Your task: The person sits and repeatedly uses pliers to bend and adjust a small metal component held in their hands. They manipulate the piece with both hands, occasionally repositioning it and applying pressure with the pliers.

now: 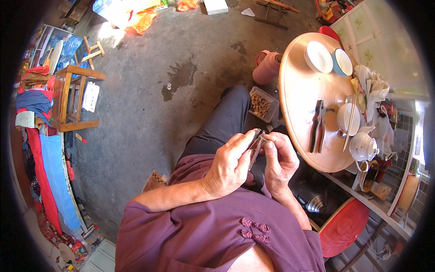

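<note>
In front of my belly, both hands meet on a slim dark-and-silver metal object [256, 150] with narrow, nearly parallel arms. My left hand [229, 164] is closed around one side of it, thumb and forefinger near its upper end. The thumb and fingertips of my right hand [279, 164] pinch that same upper end from the other side. Fingers cover part of the object, so its exact kind does not show. To the right, pliers [316, 127] with dark and reddish handles lie on the round wooden table [297, 90], touched by neither hand.
White bowls [318, 57], chopsticks [349, 123] and a white teapot [363, 145] stand on the table. A pink flask [266, 68] and a peanut-filled plastic box [261, 105] are beside it. A wooden stool [74, 97] stands left; a red round lid [346, 226] lies lower right.
</note>
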